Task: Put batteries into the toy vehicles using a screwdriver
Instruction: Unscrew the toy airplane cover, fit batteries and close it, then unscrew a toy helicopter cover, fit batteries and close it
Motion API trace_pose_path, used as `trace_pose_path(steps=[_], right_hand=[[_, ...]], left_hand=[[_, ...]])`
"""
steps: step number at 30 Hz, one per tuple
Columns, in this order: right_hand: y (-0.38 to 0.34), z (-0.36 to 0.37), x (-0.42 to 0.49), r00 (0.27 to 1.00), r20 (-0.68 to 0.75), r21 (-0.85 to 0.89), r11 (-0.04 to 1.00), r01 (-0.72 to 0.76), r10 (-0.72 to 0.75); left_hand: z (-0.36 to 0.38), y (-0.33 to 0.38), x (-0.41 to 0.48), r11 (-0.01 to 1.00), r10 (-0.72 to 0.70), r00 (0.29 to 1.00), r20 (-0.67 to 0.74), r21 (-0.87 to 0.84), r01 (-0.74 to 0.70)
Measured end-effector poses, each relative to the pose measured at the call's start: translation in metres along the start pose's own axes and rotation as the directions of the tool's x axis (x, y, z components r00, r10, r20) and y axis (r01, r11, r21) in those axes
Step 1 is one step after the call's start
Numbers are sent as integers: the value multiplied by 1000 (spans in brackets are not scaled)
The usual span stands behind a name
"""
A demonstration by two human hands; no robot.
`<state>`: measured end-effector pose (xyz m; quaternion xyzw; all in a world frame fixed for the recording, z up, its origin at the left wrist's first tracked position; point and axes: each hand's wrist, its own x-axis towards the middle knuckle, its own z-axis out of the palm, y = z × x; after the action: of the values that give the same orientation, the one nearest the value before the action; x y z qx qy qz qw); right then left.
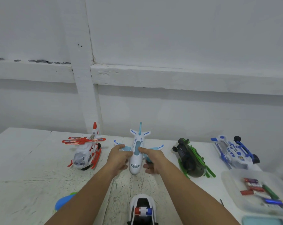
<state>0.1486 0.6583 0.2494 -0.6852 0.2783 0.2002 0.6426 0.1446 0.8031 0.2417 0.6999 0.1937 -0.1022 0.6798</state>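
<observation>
1. the white and blue toy airplane (136, 153) stands upright on the white counter (32, 159) at twelve o'clock from the person, nose pointing back toward them and tail toward the wall.
2. the left grip (119, 157) grasps the plane from its nine o'clock side, thumb over the wing root and fingers curled under the fuselage.
3. the right grip (153, 159) grasps the plane from its three o'clock side, thumb on top of the fuselage and fingers tucked below by the nose.
4. at nine o'clock from the plane a red and white toy helicopter (87, 151) sits upright, apart from it.
5. at three o'clock a green and black toy helicopter (192, 159) lies upside down, wheels up; further on, a blue and white toy vehicle (235, 151) is also flipped over.
6. at four o'clock a clear plastic container (228, 177) holds red batteries (251, 181), a blue battery (271, 201) and a green-handled tool (270, 192); i cannot tell whether that is the screwdriver.
7. at six o'clock, between the forearms, a toy police car (142, 208) sits near the counter edge.
</observation>
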Motion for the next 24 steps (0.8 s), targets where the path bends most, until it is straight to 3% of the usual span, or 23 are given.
trace_pose_path(steps=[3, 6, 13, 16, 19, 22, 24], right_hand=[[-3, -5, -7, 997, -66, -239, 971, 14, -30], [-5, -13, -17, 992, -85, -372, 927, 51, -89], [-18, -55, -37, 932, -50, -472, 831, 295, -359], [-26, -83, -44, 862, -52, -408, 799, 442, -504], [-30, -118, -46, 786, -117, -347, 766, 541, -607], [-23, -153, -41, 717, -224, -446, 724, 526, -660], [-13, -173, -33, 715, -283, -487, 738, 467, -639]], left_hand=[[2, 1, -2, 979, 97, 991, -97, 191, -77], [5, 2, -6, 892, 236, 958, -163, 427, -147], [39, 21, -21, 552, 487, 872, -38, 788, -274], [67, 25, -27, 439, 496, 865, 78, 837, -327], [99, 22, -28, 404, 433, 871, 232, 813, -418], [132, 16, -33, 399, 313, 885, 345, 798, -452], [152, 14, -37, 432, 239, 903, 358, 793, -429]])
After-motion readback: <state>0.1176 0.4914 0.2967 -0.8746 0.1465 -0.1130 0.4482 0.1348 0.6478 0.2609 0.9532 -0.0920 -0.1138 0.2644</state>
